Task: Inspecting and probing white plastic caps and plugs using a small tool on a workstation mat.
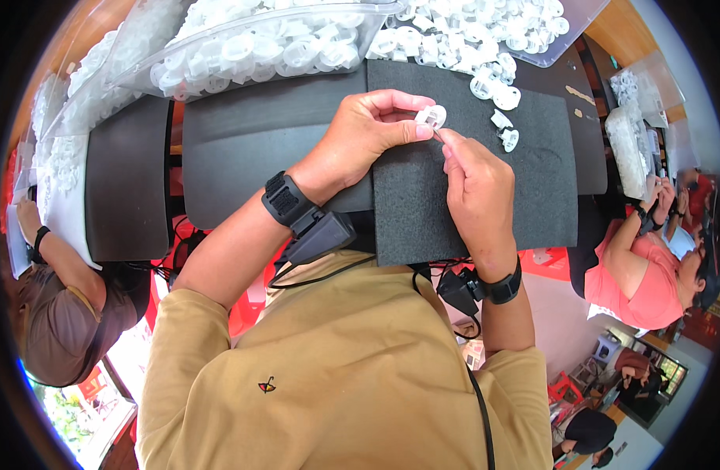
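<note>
My left hand (pixel 365 135) is closed, pinching a small round white plastic part (pixel 431 117) between thumb and fingertips. Close against its lower edge, my right hand (pixel 477 182) grips a thin, slender tool (pixel 437 135); only its dark tip shows, and the rest is hidden in my fingers. Both hands are above a dark grey foam mat (pixel 532 211). Two loose white plastic parts (pixel 509 139) lie on the mat to the right of my hands. Beyond them, more parts spill onto its far edge from a heap (pixel 470 35).
A clear plastic bin (pixel 258 63) full of white parts stands at the far left of the black table (pixel 242 141). Another shallow tray (pixel 564 51) sits at the far right. One person (pixel 78 298) sits to my left, another (pixel 642 270) to my right. A cable (pixel 481 407) hangs along my shirt.
</note>
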{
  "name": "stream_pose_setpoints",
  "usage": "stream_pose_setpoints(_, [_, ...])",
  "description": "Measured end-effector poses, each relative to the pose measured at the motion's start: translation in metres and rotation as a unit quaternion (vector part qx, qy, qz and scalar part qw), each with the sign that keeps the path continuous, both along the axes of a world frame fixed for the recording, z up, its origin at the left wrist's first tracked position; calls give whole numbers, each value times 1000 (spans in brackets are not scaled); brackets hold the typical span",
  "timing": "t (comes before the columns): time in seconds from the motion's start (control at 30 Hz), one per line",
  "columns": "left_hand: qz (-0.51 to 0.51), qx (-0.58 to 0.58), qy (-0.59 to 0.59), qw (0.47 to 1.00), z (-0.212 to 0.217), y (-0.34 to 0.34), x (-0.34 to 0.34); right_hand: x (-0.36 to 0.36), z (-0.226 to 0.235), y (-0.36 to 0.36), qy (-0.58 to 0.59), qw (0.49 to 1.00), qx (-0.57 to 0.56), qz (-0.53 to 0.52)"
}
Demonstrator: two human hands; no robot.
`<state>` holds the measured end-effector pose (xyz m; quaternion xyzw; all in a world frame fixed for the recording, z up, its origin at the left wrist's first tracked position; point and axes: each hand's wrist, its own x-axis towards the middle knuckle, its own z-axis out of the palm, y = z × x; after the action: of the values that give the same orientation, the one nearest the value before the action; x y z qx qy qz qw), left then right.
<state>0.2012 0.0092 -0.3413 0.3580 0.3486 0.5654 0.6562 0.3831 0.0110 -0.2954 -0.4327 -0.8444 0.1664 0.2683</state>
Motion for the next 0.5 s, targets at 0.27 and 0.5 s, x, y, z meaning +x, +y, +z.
stream_pose_setpoints(0.27, [8,-5,-6,1000,5,-1,0,3,1,5,41,999,30,-7])
stream_pose_setpoints(0.5, [18,7,11,1000,5,0,2,0,2,4,-22,998,56,-9])
